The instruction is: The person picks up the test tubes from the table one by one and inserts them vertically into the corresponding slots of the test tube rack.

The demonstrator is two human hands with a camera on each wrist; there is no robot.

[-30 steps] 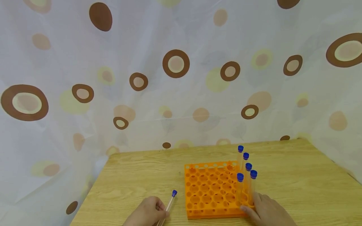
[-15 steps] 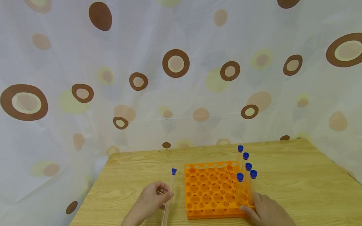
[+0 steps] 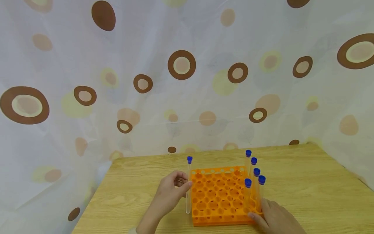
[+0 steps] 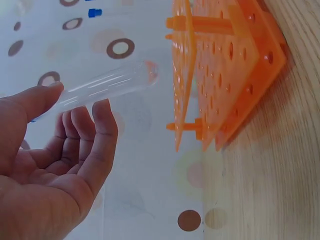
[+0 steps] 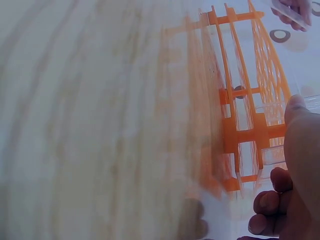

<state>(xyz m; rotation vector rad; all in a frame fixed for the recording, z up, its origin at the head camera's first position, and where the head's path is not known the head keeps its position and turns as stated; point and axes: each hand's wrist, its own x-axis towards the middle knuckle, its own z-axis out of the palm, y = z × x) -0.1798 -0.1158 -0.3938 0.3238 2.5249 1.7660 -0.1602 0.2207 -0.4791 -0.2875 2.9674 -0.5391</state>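
Observation:
My left hand pinches a clear test tube with a blue cap between thumb and fingers. The tube stands nearly upright beside the left edge of an orange test tube rack. In the left wrist view, the tube's rounded bottom is apart from the rack, above its top plate. My right hand holds the rack's front right corner, thumb at the front edge. The right wrist view shows the thumb against the rack and the other fingers curled near its end.
Several blue-capped test tubes stand upright in the rack's right-hand holes. The rack sits on a wood-grain table. Behind and at both sides hangs a white curtain with brown and yellow circles.
The left hand has raised the test tube from the table's front, moving it up and right to the rack's left edge and turning it from slanted to nearly upright. The right hand and rack stay put.

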